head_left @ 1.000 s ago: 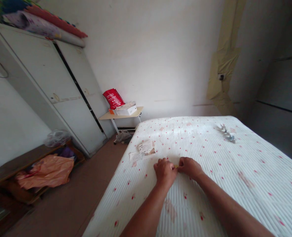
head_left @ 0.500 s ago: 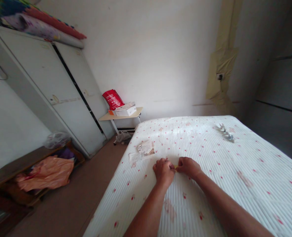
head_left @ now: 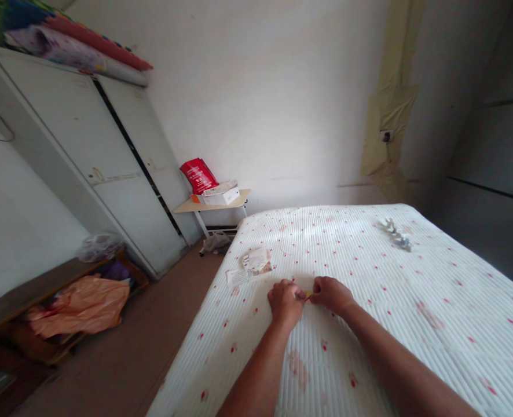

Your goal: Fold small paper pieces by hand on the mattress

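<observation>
Both hands are low over a white ribbed bedcover [head_left: 343, 359] with red dots. My left hand [head_left: 287, 301] is closed, its fingertips pinching one end of a small yellow piece [head_left: 308, 296]. On the other side of that piece, the fingers of my right hand [head_left: 331, 293] are pressed together on it. What exactly the yellow piece is cannot be made out. Beyond my left hand lie printed papers [head_left: 257, 260], flat on the cover. A grey, knobbly strip-like object [head_left: 396, 235] rests farther back on the right.
A small table [head_left: 242, 198] past the bed's far left corner holds a red bag [head_left: 198, 175] and a white box [head_left: 222, 197]. Grey cabinets [head_left: 78, 133] stand at the left, above a low wooden shelf with an orange plastic bag [head_left: 83, 304].
My left hand has shifted slightly left, away from my right hand, and a little more of the yellow piece shows between them. My right hand has hardly moved.
</observation>
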The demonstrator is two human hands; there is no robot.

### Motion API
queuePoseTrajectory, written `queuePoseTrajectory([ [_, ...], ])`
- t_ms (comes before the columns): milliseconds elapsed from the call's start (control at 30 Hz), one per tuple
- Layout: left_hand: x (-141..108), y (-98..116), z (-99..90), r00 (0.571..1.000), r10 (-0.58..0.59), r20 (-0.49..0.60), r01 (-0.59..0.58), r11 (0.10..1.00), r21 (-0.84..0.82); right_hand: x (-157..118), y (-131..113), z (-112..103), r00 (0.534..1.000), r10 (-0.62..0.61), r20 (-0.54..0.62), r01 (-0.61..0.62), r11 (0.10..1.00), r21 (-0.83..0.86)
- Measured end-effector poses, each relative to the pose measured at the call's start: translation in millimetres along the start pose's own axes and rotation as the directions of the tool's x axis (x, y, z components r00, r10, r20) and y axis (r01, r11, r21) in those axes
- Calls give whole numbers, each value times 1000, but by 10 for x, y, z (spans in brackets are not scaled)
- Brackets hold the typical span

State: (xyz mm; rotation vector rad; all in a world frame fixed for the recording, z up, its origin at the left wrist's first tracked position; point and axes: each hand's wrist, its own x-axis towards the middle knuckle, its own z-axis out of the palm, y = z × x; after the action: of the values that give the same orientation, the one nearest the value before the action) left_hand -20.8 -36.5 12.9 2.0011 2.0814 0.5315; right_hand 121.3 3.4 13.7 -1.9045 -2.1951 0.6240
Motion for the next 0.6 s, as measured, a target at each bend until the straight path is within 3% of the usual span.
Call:
queuePoseTrajectory([
  [600,-31,63,-14,999,-20,-26,20,1000,-11,2,-6,-6,1000,1,-4,-1,1000,-6],
])
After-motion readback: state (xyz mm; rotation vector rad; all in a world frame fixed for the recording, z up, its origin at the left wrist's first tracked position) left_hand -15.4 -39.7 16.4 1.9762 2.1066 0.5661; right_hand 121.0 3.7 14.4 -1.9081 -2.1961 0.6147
